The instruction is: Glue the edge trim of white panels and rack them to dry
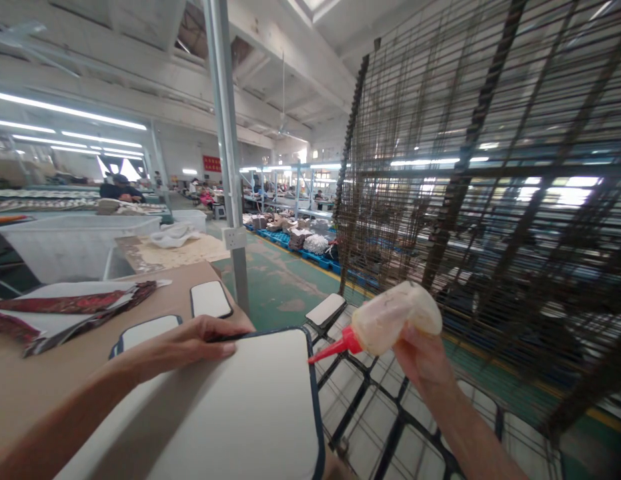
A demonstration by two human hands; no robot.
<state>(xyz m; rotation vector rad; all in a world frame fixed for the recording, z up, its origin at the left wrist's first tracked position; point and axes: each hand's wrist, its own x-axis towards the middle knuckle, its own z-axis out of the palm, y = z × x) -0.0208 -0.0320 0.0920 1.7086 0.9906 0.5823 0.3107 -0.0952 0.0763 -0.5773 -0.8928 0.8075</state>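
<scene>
My left hand (190, 343) lies flat, fingers stretched, on the far edge of a large white panel with a dark blue border (250, 413) on the brown table. My right hand (423, 357) grips a translucent squeeze bottle (395, 317) with a red nozzle. The nozzle tip points left and down at the panel's right edge, almost touching the border.
Two smaller white panels (210, 299) (147, 330) lie on the brown table (30, 380), beside patterned red fabric pieces (70, 303). A wire rack shelf (380, 413) holding another white panel (326, 309) sits at right; tall wire racks (490, 167) stand behind. A metal post (229, 153) rises ahead.
</scene>
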